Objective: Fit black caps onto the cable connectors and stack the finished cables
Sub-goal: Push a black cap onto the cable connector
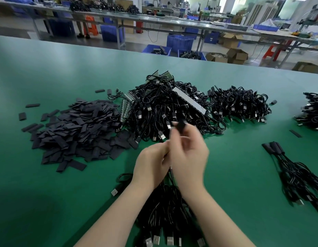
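Black cap (181,123) between both hands (172,157)

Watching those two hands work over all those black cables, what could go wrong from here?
The right hand pinches a black cap right above the big cable heap; dropped, it could vanish among the black wires. The cables under the left hand lie tangled, so lifting one might drag others along.

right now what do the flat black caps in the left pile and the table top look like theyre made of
Flat black rectangular caps: probably thin matte rubber or soft plastic sleeving; they lie flattened, dull, with no glare.
Green table top: looks like a smooth rubber or vinyl mat with a satin finish; it shows soft, broad reflections of light.
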`<state>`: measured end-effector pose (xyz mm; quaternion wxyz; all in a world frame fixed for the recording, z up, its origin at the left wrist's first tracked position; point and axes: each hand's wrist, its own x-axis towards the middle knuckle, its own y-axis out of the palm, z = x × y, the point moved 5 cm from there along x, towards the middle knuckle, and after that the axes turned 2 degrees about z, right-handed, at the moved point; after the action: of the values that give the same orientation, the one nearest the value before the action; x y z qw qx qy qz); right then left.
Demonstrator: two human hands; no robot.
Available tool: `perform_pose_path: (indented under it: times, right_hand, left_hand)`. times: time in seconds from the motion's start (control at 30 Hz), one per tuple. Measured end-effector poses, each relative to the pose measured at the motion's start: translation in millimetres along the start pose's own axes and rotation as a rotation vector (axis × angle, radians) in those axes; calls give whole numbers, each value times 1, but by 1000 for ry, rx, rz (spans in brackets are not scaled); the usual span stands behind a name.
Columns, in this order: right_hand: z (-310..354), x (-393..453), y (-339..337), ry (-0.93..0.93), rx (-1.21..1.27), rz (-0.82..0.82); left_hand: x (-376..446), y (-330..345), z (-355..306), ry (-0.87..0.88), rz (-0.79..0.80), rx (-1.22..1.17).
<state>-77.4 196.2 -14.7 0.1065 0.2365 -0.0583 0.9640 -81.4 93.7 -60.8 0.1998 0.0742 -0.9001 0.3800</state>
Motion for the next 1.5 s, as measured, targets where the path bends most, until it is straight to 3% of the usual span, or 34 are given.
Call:
perform_pose_path:
  times: [0.13,0.3,0.73,1.27,1.5]
  right_hand:
    - [-47,11,-55,234,-99,-60]
    - [-73,-5,-60,364,-30,-5]
    - [-72,-14,-51,386,70,120]
    - [-81,-16,-51,533,325,66]
    - [-74,-12,-47,469,320,260]
  left_hand:
    - [2,0,-2,36,-55,-74]
    - [0,2,3,62,-78,-137]
    - [0,7,5,-4,-27,-150]
    - [-1,8,9,-64,58,-155]
    - [0,7,11,-74,35,-196]
